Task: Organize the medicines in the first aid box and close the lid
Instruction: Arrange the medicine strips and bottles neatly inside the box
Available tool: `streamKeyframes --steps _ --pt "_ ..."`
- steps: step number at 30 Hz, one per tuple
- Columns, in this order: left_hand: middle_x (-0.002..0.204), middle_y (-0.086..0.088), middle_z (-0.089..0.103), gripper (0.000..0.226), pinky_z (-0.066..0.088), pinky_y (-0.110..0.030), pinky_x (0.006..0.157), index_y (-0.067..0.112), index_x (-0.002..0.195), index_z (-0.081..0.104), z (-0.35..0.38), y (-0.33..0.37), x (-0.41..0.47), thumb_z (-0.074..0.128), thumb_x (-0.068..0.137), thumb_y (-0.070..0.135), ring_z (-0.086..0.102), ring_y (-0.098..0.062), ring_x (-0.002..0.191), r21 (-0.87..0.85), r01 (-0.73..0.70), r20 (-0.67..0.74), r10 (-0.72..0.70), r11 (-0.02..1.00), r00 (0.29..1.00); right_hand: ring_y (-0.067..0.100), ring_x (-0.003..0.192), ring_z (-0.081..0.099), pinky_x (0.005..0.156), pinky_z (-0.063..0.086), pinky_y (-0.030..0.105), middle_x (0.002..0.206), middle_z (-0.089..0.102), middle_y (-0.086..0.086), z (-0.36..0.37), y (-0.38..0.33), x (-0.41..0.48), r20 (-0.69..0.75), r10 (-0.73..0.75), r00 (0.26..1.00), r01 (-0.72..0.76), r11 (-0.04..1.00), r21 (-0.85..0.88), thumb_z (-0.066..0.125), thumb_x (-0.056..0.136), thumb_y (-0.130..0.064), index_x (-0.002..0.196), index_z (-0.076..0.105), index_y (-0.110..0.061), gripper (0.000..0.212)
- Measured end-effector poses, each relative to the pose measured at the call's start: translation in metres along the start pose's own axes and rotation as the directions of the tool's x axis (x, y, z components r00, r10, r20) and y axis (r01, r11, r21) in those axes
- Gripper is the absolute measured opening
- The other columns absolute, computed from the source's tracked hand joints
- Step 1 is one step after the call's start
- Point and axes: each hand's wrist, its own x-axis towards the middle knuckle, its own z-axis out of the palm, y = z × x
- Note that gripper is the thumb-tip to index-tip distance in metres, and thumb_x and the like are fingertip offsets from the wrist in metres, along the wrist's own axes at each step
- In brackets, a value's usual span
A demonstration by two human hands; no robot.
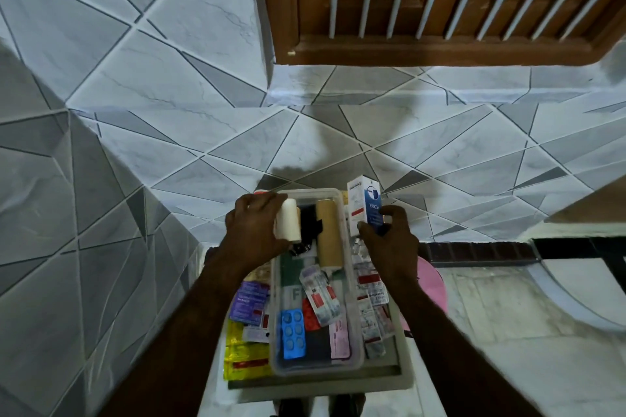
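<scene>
The left hand (252, 227) is curled around a white roll (288, 219), fingers wrapped over its far side, holding it upright at the far left corner of the clear plastic box (352, 364). The right hand (389, 240) pinches the lower part of a white and blue carton (367, 205) between thumb and fingers, holding it upright just outside the box's far right edge.

Between the two hands, inside the box, a tan roll (328, 237) lies lengthwise, with something black (306, 230) beside it, next to the white roll. Nearer the person than both hands, the box holds a blue blister pack (293, 332), a red blister pack (310, 316) partly under silver strips (320, 294), and a pink strip (339, 338).

Below the left wrist, outside the box, lie a purple packet (250, 303) and yellow packets (244, 355). Below the right wrist, more silver strips (372, 311) are piled beside the box. The box and loose packets rest on a grey tray (404, 379).
</scene>
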Motion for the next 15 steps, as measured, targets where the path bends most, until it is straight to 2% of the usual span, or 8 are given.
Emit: streamKeyframes --steps 2,5,6,9,13,15 --pt "0.151 -0.003 0.031 0.094 0.03 -0.05 0.104 0.029 0.143 0.036 0.005 0.004 0.007 0.082 0.063 0.043 0.021 -0.03 0.136 0.007 0.014 0.039 -0.014 1.0 0.999 0.01 0.081 0.069 0.075 0.058 0.033 0.098 0.071 -0.007 -0.006 -0.012 -0.008 -0.013 -0.049 0.999 0.049 0.999 0.009 0.069 0.083 -0.039 0.113 0.047 -0.034 0.037" --pt "0.154 -0.006 0.021 0.092 0.027 -0.052 0.108 0.03 0.143 0.034 0.01 0.007 0.014 0.08 0.065 0.044 0.015 -0.033 0.138 0.047 0.039 0.098 -0.043 0.998 0.994 0.002 0.087 0.066 0.069 0.054 0.016 0.107 0.065 -0.012 -0.008 -0.033 -0.025 0.066 -0.14 0.988 0.137 0.989 0.05 0.067 0.087 -0.033 0.118 0.047 -0.031 0.036" --pt "0.155 -0.006 0.019 0.091 0.027 -0.053 0.108 0.03 0.142 0.034 0.011 0.008 0.016 0.079 0.065 0.045 0.015 -0.034 0.138 0.06 0.046 0.11 -0.052 0.997 0.993 0.002 0.089 0.065 0.069 0.055 0.015 0.109 0.064 -0.012 -0.006 -0.036 -0.03 0.09 -0.169 0.982 0.165 0.985 0.05 0.066 0.088 -0.031 0.119 0.047 -0.03 0.037" --pt "0.155 -0.007 0.017 0.087 0.026 -0.055 0.109 0.029 0.141 0.034 0.014 0.007 0.021 0.078 0.068 0.044 0.014 -0.035 0.139 0.063 0.078 0.151 -0.087 0.995 0.985 0.006 0.095 0.065 0.079 0.059 0.028 0.115 0.066 -0.006 0.01 -0.04 -0.045 0.149 -0.226 0.963 0.231 0.973 -0.02 0.063 0.089 -0.037 0.125 0.046 -0.03 0.04" --pt "0.155 -0.007 0.015 0.088 0.026 -0.055 0.11 0.031 0.145 0.028 0.016 0.002 0.023 0.074 0.072 0.047 0.015 -0.037 0.139 0.083 0.099 0.188 -0.113 0.992 0.976 0.013 0.104 0.057 0.082 0.044 0.023 0.12 0.059 0.003 0.033 -0.041 -0.053 0.247 -0.195 0.949 0.246 0.949 -0.199 0.053 0.093 -0.042 0.136 0.038 -0.027 0.048" --pt "0.154 -0.009 0.018 0.088 0.028 -0.055 0.108 0.03 0.145 0.028 0.017 -0.002 0.025 0.073 0.072 0.048 0.018 -0.038 0.138 0.083 0.097 0.187 -0.111 0.992 0.976 0.018 0.107 0.055 0.084 0.044 0.026 0.123 0.055 0.007 0.041 -0.042 -0.053 0.271 -0.182 0.945 0.256 0.93 -0.266 0.048 0.095 -0.044 0.141 0.033 -0.024 0.052"
